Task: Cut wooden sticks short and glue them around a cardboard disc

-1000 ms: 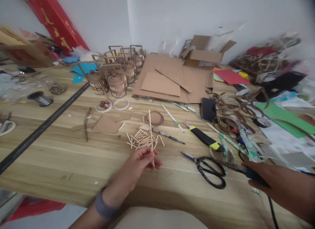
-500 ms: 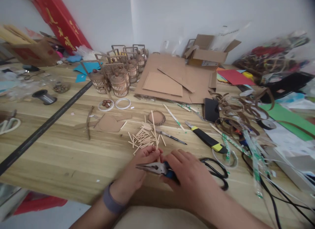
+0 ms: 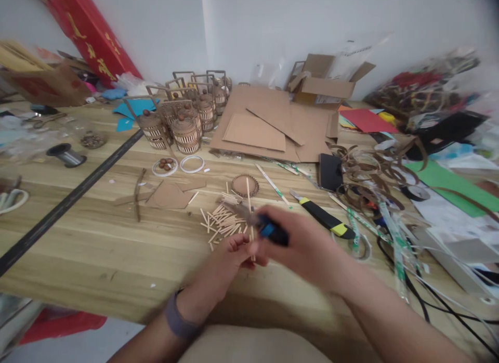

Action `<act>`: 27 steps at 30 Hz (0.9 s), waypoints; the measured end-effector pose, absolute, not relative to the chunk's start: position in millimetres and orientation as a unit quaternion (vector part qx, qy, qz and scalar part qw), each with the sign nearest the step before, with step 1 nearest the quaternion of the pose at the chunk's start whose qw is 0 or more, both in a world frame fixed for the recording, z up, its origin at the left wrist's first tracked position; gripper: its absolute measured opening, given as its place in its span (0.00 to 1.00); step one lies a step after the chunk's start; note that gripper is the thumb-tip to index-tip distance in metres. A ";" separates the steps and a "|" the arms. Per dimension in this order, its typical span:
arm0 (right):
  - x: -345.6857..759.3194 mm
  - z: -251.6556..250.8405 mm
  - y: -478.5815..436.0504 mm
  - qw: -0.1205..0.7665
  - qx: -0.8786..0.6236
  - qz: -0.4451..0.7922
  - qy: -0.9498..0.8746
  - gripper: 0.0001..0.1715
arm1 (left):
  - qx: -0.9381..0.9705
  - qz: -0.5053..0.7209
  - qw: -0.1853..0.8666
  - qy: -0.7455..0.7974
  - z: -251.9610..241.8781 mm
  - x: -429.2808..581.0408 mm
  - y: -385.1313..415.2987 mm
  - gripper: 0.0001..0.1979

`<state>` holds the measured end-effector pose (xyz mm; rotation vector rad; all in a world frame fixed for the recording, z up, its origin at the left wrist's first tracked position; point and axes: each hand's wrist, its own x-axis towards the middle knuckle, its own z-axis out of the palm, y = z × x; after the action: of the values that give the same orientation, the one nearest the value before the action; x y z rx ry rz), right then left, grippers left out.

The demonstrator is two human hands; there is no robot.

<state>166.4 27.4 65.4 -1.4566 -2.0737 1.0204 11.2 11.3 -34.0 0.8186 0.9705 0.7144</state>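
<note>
Short sticks (image 3: 223,218) piled on surface (image 3: 117,248) look done; 1 long stick (image 3: 248,194) pinched in your L hand (image 3: 236,253) seems left to cut; R hand (image 3: 312,246) grips pliers (image 3: 276,232) nr it.

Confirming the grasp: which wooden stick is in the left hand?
The long stick, its far end overlapping the round cardboard base in view; the shorter sticks lie heaped.

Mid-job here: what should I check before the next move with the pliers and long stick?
1. Left hand pinching the long stick: ok.
2. Right hand gripping the pliers: ok.
3. Plier jaws closed on the stick: cannot tell, blurred.
4. Stick's upper end free of fingers: ok.
5. Short stick pile fully in view: not ok, pliers overlap part of it.
6. Utility knife apart from both hands: ok.
</note>
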 end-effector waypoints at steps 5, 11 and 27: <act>201.8 66.2 43.7 0.408 -0.559 0.505 -0.516 0.16 | 0.373 0.307 0.737 0.472 -28.6 0.0 17.1 0.20; 228.7 20.0 10.2 0.071 -0.573 0.677 -0.457 0.12 | 0.395 0.264 0.738 0.479 -21.4 -4.1 21.7 0.18; 203.5 28.3 12.0 0.022 -0.542 0.685 -0.486 0.14 | 0.414 0.207 0.791 0.401 -26.3 6.0 12.7 0.17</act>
<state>203.5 12.0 28.3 -1.6790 -1.5070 2.1239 6.0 12.7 -26.3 0.8904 0.8642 0.4449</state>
